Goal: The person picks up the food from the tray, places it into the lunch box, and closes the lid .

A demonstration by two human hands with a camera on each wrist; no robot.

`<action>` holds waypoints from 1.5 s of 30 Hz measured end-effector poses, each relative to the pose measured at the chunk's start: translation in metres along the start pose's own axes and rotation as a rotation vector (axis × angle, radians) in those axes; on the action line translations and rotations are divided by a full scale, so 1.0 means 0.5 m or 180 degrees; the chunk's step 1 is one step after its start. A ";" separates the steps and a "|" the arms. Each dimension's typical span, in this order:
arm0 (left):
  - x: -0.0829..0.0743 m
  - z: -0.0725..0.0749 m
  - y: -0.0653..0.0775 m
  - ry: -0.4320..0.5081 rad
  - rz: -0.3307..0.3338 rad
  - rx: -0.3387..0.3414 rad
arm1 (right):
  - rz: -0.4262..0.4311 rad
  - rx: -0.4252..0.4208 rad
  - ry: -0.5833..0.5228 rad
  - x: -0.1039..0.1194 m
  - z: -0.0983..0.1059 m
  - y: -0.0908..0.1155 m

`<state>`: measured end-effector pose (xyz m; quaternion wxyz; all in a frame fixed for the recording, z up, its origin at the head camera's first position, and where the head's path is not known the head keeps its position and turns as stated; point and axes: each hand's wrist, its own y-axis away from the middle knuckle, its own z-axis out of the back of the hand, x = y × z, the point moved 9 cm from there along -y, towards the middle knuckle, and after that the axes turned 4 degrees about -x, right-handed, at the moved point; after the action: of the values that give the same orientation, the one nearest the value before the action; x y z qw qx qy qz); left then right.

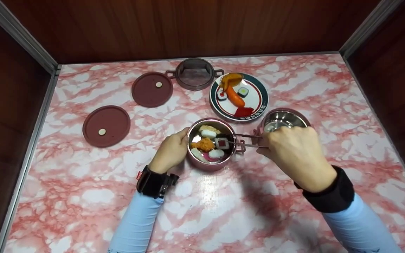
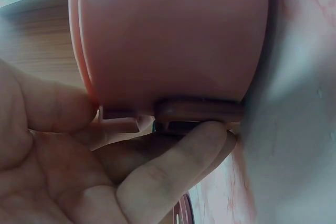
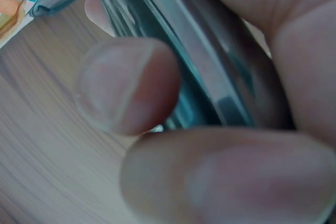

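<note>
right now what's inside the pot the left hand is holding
An orange-brown fried piece, a sushi roll and some white pieces are inside the pot; whatever lies beneath them is covered.

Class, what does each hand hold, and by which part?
Left hand: pot, by a side handle. Right hand: tongs, by the end farther from the pot.

Pot (image 1: 209, 167): pink, round, with a shiny metallic interior and looped side handles; upright and uncovered on the tabletop (image 1: 93, 196), several food pieces (image 1: 204, 144) inside. Tongs (image 1: 249, 144): slender, two-armed, metallic, extending over the pot's right rim, arms slightly apart. Sushi roll (image 1: 222, 143): white with dark red centre and dark edge, in the pot's right half, at the tongs' tips; contact unclear.
</note>
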<state>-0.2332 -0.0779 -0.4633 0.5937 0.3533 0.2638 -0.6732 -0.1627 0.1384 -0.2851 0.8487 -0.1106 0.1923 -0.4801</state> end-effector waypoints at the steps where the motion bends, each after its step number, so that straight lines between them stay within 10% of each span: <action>1: -0.001 0.000 0.000 -0.0006 -0.0018 -0.0004 | -0.0012 -0.0003 -0.0002 -0.001 -0.001 -0.001; 17: 0.001 -0.001 -0.003 -0.0041 0.0069 0.0029 | -0.0118 0.0314 -0.0119 -0.018 -0.007 -0.008; 30: 0.000 -0.003 -0.002 -0.0049 0.0060 0.0054 | -0.0602 -0.0518 -0.0485 -0.095 0.036 0.028; 45: 0.002 0.003 0.000 0.0045 -0.0021 -0.0057 | -0.1677 -0.1121 -0.1045 -0.230 -0.043 0.117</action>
<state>-0.2337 -0.0795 -0.4631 0.5927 0.3519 0.2752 -0.6702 -0.1801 0.2669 -0.3010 0.6833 -0.3766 0.0982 -0.6178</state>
